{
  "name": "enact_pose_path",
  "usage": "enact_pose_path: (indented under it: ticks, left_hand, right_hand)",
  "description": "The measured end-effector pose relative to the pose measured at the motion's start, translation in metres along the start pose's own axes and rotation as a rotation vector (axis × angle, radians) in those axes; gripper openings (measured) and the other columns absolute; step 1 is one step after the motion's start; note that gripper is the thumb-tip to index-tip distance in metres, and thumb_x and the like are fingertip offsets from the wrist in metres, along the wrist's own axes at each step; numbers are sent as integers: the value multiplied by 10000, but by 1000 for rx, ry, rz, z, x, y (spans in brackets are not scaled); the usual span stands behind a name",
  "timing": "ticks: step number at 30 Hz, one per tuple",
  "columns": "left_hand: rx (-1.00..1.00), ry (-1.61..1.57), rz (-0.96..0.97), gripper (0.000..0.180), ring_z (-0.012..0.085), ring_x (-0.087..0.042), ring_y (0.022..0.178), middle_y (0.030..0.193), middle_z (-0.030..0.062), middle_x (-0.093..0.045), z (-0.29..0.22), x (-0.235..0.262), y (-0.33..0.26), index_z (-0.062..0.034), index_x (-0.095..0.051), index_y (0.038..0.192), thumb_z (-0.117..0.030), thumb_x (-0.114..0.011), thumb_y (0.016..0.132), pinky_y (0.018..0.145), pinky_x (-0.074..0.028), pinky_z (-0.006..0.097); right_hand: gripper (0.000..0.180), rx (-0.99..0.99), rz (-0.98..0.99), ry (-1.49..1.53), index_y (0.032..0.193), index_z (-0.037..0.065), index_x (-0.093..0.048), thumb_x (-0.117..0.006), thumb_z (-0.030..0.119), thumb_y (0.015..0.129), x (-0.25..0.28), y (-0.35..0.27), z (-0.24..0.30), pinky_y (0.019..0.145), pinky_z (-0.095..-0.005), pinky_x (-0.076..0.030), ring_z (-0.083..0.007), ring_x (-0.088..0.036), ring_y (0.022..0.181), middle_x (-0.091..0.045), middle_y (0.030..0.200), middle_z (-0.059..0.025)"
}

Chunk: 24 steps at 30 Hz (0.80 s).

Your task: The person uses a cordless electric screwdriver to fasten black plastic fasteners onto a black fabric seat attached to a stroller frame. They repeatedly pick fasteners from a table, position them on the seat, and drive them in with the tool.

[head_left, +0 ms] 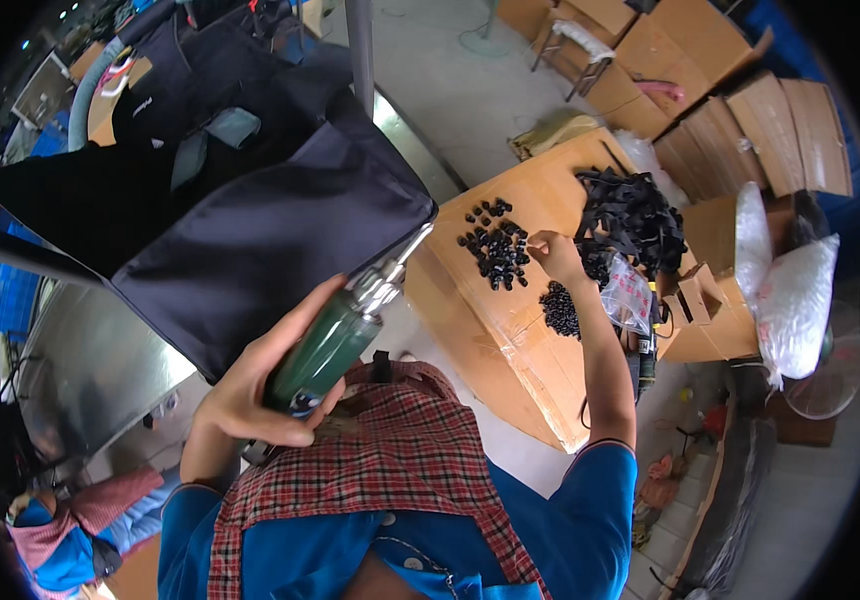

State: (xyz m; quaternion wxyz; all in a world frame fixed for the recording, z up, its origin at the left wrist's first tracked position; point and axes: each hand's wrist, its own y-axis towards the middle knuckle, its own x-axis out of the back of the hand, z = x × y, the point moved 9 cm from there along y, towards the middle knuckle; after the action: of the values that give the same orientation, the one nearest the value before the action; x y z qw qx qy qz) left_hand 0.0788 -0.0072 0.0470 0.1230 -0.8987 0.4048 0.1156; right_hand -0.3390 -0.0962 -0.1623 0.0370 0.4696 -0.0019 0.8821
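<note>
My left hand (pixel 280 380) is wrapped round a green electric screwdriver (pixel 325 350). Its silver chuck and long bit slant up to the right, beside a corner of dark fabric (pixel 280 240). My right hand (pixel 557 260) reaches over a cardboard box top, fingertips drawn together at the edge of a cluster of small black plastic pieces (pixel 502 255). What the fingertips hold, if anything, is too small to make out. Under my right wrist lies a heap of tiny dark parts (pixel 560 308), and beyond it a tangle of black straps (pixel 630 220).
The large cardboard box (pixel 480 310) serves as a stand to my right. A printed clear plastic bag (pixel 628 295) lies by my right forearm. Opened cartons (pixel 720 140) and stuffed white bags (pixel 795 310) line the right side. A metal post (pixel 360 55) rises behind the dark fabric.
</note>
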Motion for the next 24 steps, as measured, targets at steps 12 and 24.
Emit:
enact_pose_path:
  ticks: [12, 24]
  left_hand:
    - [79, 69, -45, 1188, 158, -643, 842, 1128, 131, -593, 22, -24, 42, -17, -152, 1576, -280, -840, 643, 767, -496, 267]
    - [-211, 180, 15, 1182, 135, -574, 804, 1109, 94, -584, -27, -8, -10, -66, -68, 1592, -119, -860, 716, 707, -499, 285]
  right_hand:
    - [114, -109, -231, -164, 909, 50, -668, -667, 151, 855, -39, 38, -55, 783, -466, -540, -395, -668, 859, -679, 940, -186]
    - [143, 585, 628, 1399, 1046, -6, -540, -513, 134, 1033, 66, 30, 345, 766, -377, -600, -297, -715, 860, -680, 990, -258]
